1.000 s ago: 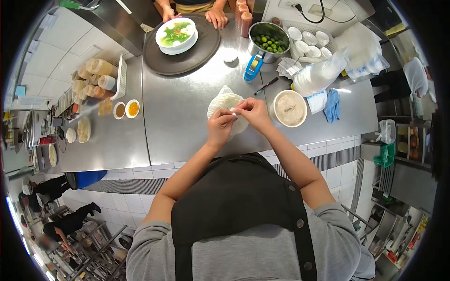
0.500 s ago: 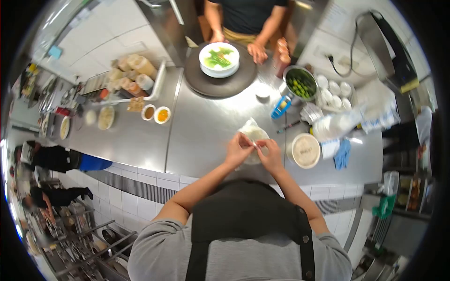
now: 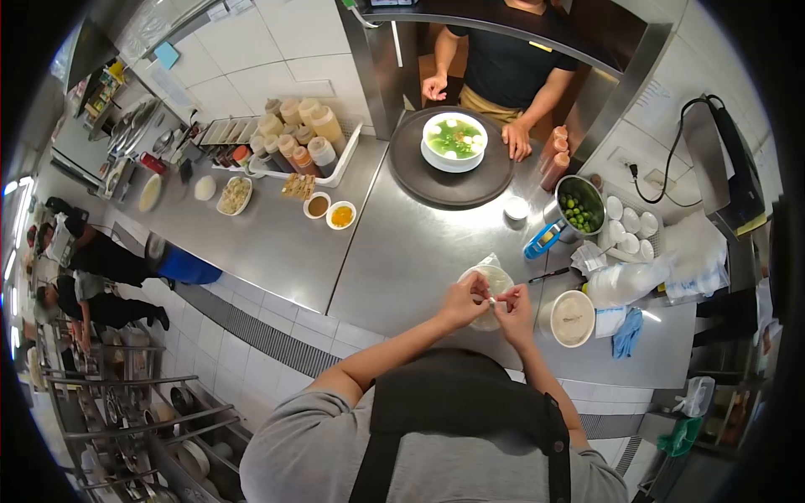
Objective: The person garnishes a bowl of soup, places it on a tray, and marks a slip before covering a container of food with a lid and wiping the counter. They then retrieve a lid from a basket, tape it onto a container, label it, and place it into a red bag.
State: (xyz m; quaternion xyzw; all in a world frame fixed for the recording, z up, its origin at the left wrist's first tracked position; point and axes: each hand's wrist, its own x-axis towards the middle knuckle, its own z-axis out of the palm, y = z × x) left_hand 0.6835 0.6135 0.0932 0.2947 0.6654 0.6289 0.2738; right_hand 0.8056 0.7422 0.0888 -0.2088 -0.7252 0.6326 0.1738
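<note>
In front of my apron a round tub in a clear plastic bag (image 3: 493,275) stands on the steel counter. One corner of the bag sticks up on the far side. My left hand (image 3: 464,302) and my right hand (image 3: 513,315) meet above it, fingertips pinched close together. Between them shows a small whitish twist, apparently the bag's gathered top. My fingers partly hide it. To the right of my right hand sits a lidded tub (image 3: 573,318) with writing on top.
Across the counter, a person's hand (image 3: 516,141) rests at a round dark tray (image 3: 453,194) bearing a bowl of green soup (image 3: 454,138). Squeeze bottles (image 3: 323,155) and sauce cups (image 3: 340,215) are at left. A steel pot (image 3: 580,205), marker (image 3: 549,275) and blue cloth (image 3: 626,334) lie right.
My view has tilted, shifting the counter rightward and down in the picture. My hands still pinch above the bagged tub. The person opposite has lifted one hand away from the bowl.
</note>
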